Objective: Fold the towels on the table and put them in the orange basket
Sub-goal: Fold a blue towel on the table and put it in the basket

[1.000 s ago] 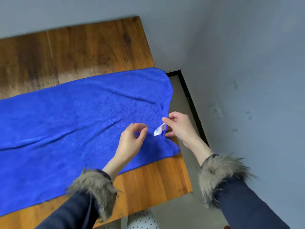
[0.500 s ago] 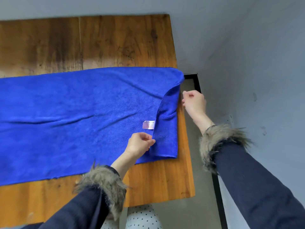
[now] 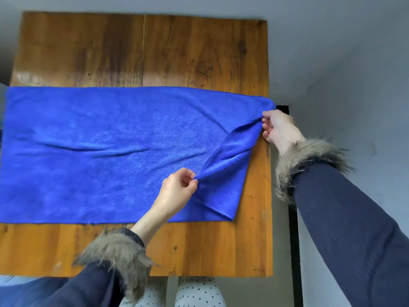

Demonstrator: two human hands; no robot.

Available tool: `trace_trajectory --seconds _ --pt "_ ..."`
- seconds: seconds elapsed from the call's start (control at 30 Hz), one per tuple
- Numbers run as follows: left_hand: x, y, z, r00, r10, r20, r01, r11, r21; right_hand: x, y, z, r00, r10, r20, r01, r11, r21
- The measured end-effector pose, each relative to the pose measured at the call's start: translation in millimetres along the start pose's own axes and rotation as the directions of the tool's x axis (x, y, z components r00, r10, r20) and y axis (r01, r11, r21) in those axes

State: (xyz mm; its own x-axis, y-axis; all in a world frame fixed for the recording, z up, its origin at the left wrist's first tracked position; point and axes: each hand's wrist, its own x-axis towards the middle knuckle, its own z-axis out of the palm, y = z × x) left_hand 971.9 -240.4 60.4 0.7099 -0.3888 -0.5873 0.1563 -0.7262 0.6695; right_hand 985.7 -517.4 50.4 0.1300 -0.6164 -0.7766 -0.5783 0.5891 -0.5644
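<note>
At the right end of the wooden counter (image 3: 199, 52), the left hand (image 3: 177, 193) pinches a raised edge of the blue towel (image 3: 99, 151), while the right hand (image 3: 278, 129) grips its far right corner; the rest of it lies spread flat across the counter.
</note>
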Motion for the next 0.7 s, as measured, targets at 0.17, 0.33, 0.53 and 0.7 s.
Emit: trace_trajectory --seconds 0.17,0.33,0.53,0.7 --pt "2 -10 -12 0.999 -0.029 -0.046 0.028 1.0 -0.013 -16 -2 20 0.971 -0.23 -0.065 0.224 0.971 -0.087" --pt "-7 -19 -35 0.995 -0.053 -0.085 0.047 0.997 -0.069 -43 -2 50 0.936 -0.349 0.045 0.352 0.929 -0.115" --pt "-25 -37 -98 0.974 -0.06 -0.219 0.019 0.982 -0.187 -102 9 106 0.934 -0.305 0.188 0.323 0.943 -0.076" --pt "-43 -61 -162 0.946 -0.038 -0.323 -0.055 0.96 -0.274 -163 7 164 0.882 -0.319 0.347 0.378 0.919 -0.114"
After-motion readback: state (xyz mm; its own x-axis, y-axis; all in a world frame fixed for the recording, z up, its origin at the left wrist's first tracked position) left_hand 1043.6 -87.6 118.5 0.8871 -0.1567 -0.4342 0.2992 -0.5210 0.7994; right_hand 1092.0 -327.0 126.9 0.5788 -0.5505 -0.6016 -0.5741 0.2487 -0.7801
